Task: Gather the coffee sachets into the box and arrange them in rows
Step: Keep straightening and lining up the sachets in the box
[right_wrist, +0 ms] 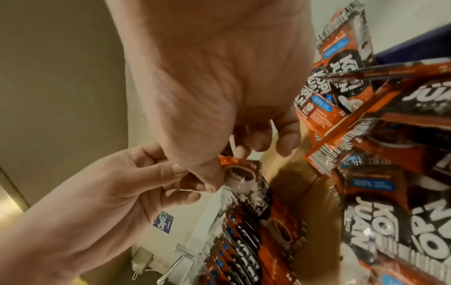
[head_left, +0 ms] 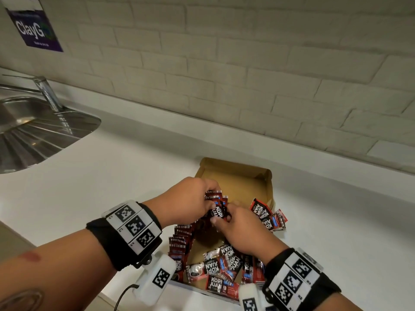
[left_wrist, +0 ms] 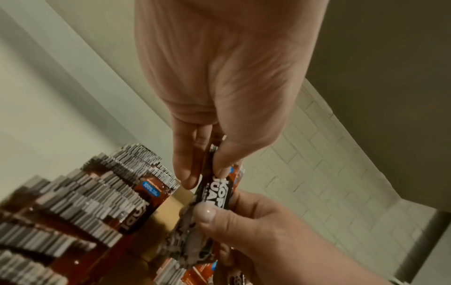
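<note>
An open brown cardboard box (head_left: 238, 182) lies on the white counter. Above its middle, my left hand (head_left: 210, 199) grips a small bundle of red and black coffee sachets (head_left: 216, 202). My right hand (head_left: 221, 217) pinches the same bundle from the near side. In the left wrist view my left fingers (left_wrist: 185, 173) and right thumb (left_wrist: 207, 212) clamp a sachet (left_wrist: 214, 190). A row of upright sachets (head_left: 182, 239) stands along the box's left wall. Several loose sachets (head_left: 220, 270) lie heaped at the near end.
A few sachets (head_left: 269, 215) lie over the box's right wall onto the counter. A steel sink (head_left: 33, 131) with a faucet (head_left: 48, 90) sits at the far left. A brick-pattern wall (head_left: 247, 63) runs behind the counter.
</note>
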